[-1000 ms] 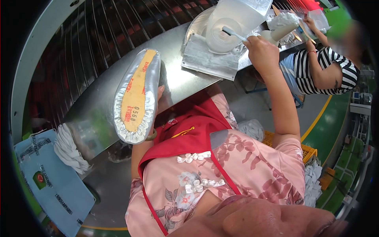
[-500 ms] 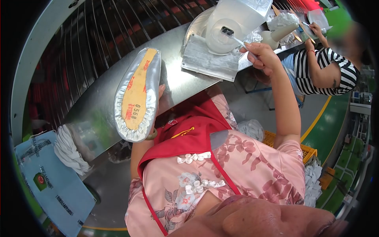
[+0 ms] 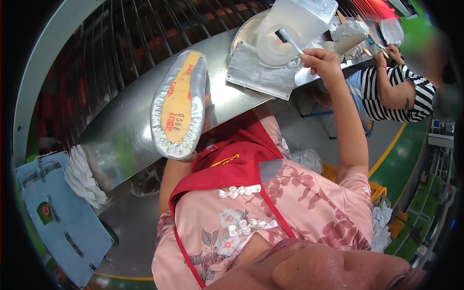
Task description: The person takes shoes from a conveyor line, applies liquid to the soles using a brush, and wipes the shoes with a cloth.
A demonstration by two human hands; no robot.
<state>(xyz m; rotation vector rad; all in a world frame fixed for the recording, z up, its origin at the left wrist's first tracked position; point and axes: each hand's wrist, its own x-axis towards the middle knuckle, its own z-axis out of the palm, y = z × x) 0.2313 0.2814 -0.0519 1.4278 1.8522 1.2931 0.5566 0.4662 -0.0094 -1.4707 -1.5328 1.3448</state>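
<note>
The shoe upper [image 3: 178, 108], silvery with a pleated edge round a tan insole board stamped 0568, is held sole side toward the camera. Behind it is my left hand [image 3: 207, 99], closed on it and mostly hidden, with a little of the fingers showing at its right edge. My right hand [image 3: 323, 64] pinches the handle of a small white brush [image 3: 291, 40]. The brush's dark-tipped head is over the round opening of a translucent plastic container [image 3: 309, 18], which stands by a grey metal plate [image 3: 261, 72].
A metal worktop [image 3: 140, 130] borders dark metal bars. At the left lie white fabric pieces [image 3: 83, 176] and a blue printed sheet [image 3: 63, 217]. At the upper right are a beige cylinder [image 3: 351, 43] and a co-worker in a striped top [image 3: 394, 92].
The brush has lifted out of the container's opening, its head now tilted up. The shoe upper and my left hand have shifted slightly right and up in the view.
</note>
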